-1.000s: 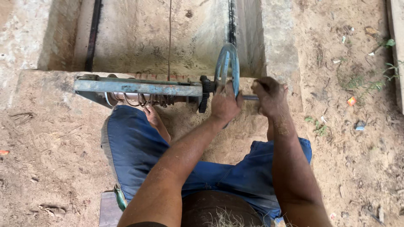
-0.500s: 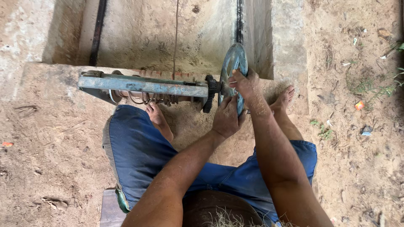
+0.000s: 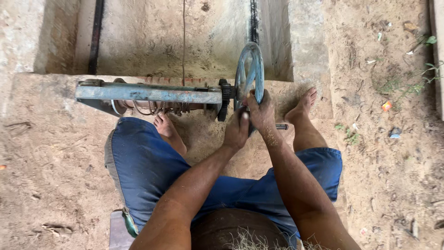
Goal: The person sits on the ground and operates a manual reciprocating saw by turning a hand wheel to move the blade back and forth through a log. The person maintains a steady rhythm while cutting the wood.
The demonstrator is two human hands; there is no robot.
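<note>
A blue metal hand wheel [image 3: 250, 69] stands upright at the right end of a blue winch frame [image 3: 148, 93] with a black gear [image 3: 224, 97] and a coil of wire under it. My right hand [image 3: 262, 110] grips the wheel's lower rim. My left hand [image 3: 237, 128] is closed on the lower part of the wheel just below it. A short handle bar [image 3: 281, 126] sticks out to the right behind my right wrist. I sit on the sandy ground in blue shorts [image 3: 143, 162], bare feet [image 3: 303, 105] either side of the wheel.
Beyond the winch a sunken concrete pit [image 3: 175, 37] drops away, with a thin cable [image 3: 183, 41] running up from the winch and black strips [image 3: 96, 37] on its wall. Sandy ground with small litter [image 3: 386, 106] lies to the right. A concrete ledge [image 3: 27, 41] stands at the left.
My right hand has moved from the handle at the right onto the wheel's rim and come down it. My left hand stays low on the wheel. My right foot has come into view.
</note>
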